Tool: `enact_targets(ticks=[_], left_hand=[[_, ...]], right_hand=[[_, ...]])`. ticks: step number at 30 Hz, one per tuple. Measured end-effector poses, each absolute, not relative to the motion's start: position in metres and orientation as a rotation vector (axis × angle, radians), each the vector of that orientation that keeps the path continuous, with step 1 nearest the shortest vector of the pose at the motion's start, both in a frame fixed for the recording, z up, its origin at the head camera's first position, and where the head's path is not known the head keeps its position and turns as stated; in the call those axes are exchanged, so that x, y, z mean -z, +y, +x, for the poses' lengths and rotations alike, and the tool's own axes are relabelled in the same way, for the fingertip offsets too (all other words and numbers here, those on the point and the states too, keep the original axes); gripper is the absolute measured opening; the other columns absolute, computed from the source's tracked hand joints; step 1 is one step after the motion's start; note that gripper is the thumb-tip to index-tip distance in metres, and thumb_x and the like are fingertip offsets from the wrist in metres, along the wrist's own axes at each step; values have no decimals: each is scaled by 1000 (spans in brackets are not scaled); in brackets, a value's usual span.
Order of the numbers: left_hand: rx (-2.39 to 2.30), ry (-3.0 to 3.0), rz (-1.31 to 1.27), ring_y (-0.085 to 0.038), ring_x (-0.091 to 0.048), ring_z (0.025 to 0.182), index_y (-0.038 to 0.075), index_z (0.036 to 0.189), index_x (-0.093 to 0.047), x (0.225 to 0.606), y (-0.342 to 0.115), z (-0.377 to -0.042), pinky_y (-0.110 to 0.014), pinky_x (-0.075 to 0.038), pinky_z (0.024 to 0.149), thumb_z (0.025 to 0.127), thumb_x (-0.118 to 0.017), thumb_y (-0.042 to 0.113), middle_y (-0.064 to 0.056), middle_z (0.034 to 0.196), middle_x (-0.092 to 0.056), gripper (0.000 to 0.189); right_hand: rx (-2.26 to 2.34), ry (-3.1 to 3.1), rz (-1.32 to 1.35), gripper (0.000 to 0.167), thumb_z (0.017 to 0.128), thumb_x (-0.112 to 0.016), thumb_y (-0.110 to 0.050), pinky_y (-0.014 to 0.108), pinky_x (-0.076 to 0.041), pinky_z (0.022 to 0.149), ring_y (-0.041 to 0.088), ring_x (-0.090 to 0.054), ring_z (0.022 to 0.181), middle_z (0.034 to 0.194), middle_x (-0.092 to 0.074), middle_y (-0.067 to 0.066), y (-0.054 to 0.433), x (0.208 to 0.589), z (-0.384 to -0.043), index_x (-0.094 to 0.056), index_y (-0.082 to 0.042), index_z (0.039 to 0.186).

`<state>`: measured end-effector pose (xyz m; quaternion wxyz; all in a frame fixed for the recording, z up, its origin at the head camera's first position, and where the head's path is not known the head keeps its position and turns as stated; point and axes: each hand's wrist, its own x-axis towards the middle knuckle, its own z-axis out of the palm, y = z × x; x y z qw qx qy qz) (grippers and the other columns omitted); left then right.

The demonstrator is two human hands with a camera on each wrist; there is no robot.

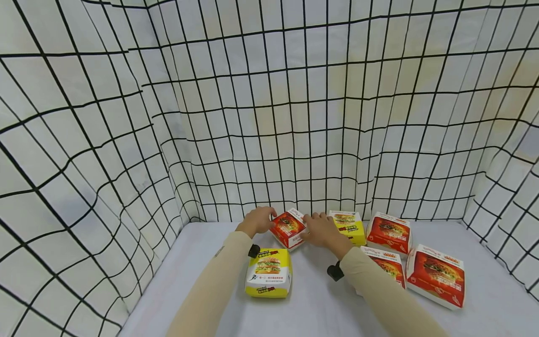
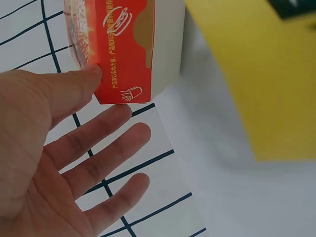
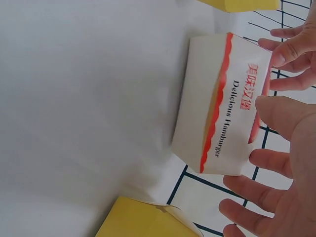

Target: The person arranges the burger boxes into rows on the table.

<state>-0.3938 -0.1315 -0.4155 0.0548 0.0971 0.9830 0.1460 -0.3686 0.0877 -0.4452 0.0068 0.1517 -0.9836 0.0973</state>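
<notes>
A red and white hamburger box (image 1: 289,227) sits at an angle near the back of the table, between both hands. My left hand (image 1: 258,221) pinches its left corner; in the left wrist view the thumb lies on the red side of the box (image 2: 126,49), with the other fingers spread below. At the opposite corner my right hand (image 1: 322,229) pinches the box, thumb along the top edge and index finger at the side, as the right wrist view shows. Whether the box's base touches the table is unclear.
A yellow hamburger box (image 1: 269,274) stands in front of the left hand. Another yellow box (image 1: 348,228) is behind the right hand. Three red boxes (image 1: 389,232) stand at the right, one partly covered by the right sleeve (image 1: 379,290). Black-gridded white walls (image 1: 278,117) enclose the table.
</notes>
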Motion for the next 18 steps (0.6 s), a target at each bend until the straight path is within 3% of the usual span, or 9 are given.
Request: enact_targets(ticks=[5,8,15,18], left_hand=[[-542,3030,328,-19,-64,88,14,129,-67,411,-134,-393,-39,-54,79,97,-69,30,-4,104,-71,36],[-532,3026,353,-18,-62,87,15,128,-66,407,-132,-389,-37,-53,77,94,-72,39,-3,102,-72,42],[-428,2935,353,-24,-59,111,17,134,-62,407,-120,-379,-47,-53,95,83,-77,59,-7,134,-65,68],[-392,2919,350,-26,-58,119,16,140,-58,409,-119,-376,-50,-51,101,80,-78,64,-8,139,-62,79]], right_hand=[[-366,-3047,395,57,98,-65,-42,63,-36,114,41,-49,132,139,-59,18,89,441,-370,-54,-11,143],[-398,-3043,371,56,100,-63,-41,64,-34,116,42,-49,134,142,-59,18,90,439,-372,-53,-11,145],[-396,-3089,387,55,101,-60,-40,63,-36,114,39,-52,129,140,-62,16,88,440,-374,-53,-13,148],[-382,-3103,400,53,100,-62,-40,62,-38,112,37,-54,124,137,-64,15,86,443,-374,-55,-13,145]])
